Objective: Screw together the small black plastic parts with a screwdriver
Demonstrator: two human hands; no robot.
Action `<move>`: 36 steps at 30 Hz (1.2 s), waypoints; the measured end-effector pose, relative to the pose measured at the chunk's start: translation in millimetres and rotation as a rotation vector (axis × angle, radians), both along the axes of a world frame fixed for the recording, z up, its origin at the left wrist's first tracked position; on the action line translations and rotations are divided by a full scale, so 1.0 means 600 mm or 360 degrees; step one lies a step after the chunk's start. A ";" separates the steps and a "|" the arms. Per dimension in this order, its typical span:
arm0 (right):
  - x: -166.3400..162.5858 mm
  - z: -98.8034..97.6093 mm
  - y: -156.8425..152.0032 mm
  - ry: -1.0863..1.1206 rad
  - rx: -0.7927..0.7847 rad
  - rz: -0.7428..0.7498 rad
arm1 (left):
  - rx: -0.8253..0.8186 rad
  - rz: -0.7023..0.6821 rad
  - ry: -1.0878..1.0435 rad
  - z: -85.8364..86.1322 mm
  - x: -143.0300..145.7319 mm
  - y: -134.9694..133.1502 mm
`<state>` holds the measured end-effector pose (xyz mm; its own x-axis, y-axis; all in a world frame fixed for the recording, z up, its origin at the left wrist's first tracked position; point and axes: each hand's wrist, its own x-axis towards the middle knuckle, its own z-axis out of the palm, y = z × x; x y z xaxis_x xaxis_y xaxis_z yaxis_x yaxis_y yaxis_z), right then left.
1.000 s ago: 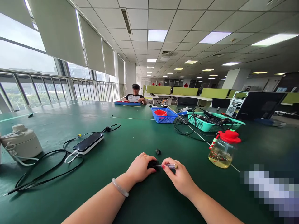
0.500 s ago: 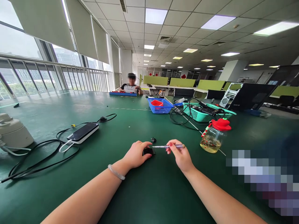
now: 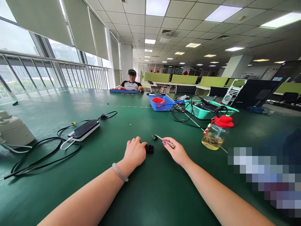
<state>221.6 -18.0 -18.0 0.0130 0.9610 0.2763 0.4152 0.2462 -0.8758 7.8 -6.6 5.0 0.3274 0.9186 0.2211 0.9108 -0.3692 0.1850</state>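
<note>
A small black square part (image 3: 150, 149) with a round opening sits on the green table. My left hand (image 3: 134, 151) is palm down, fingers curled, a fingertip at the part's left edge; the thumb is hidden. In my right hand (image 3: 175, 150) is a slim screwdriver (image 3: 168, 142), clasped by its handle and slanting up to the left. Its metal tip is close to a small dark metallic piece (image 3: 154, 137), lying just beyond the black part. Whether the tip touches that piece is hard to make out.
Right of my right hand stands a glass bottle (image 3: 213, 138) with a red lid. Blue (image 3: 162, 106) and teal (image 3: 199, 113) baskets and loose cables are farther back. A white-edged phone-like device (image 3: 84, 130) lies left. Another person (image 3: 131, 84) sits across the table.
The screwdriver swung from nearly level beside the black part to a slant, its tip now by the dark metallic piece. My left fingers shifted left, uncovering more of the black part.
</note>
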 end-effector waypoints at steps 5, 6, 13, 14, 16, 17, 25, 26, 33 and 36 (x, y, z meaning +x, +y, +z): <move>0.003 0.003 -0.004 -0.0036 -0.0032 -0.0002 | 0.0101 0.0032 -0.0036 0.003 0.000 0.003; 0.004 0.004 -0.005 -0.0028 -0.0033 -0.0001 | 0.0141 0.0019 -0.0080 0.004 0.000 0.004; 0.005 0.002 -0.005 0.0084 0.0012 0.0094 | -0.0094 -0.0593 -0.0324 -0.002 -0.001 0.001; 0.005 0.002 -0.004 0.0088 0.0010 0.0101 | -0.0110 -0.0603 -0.0304 -0.003 -0.001 0.001; 0.005 0.003 -0.005 0.0106 -0.0005 0.0106 | -0.0116 -0.0544 -0.0264 -0.004 -0.001 0.002; 0.006 0.005 -0.006 0.0125 -0.0012 0.0113 | -0.0114 -0.0486 -0.0242 -0.003 -0.001 0.003; 0.011 0.016 -0.008 0.0324 0.0163 0.0065 | -0.0092 -0.0027 -0.0229 0.003 -0.007 0.008; 0.009 0.015 -0.008 0.0311 0.0147 0.0076 | -0.0099 -0.0025 -0.0232 0.003 -0.007 0.007; -0.006 0.014 -0.015 0.0255 0.0068 0.0299 | -0.0149 -0.0179 -0.0238 -0.005 -0.008 0.004; -0.002 0.011 -0.008 0.0483 0.0046 0.0321 | -0.0166 -0.0225 -0.0213 -0.005 -0.007 0.004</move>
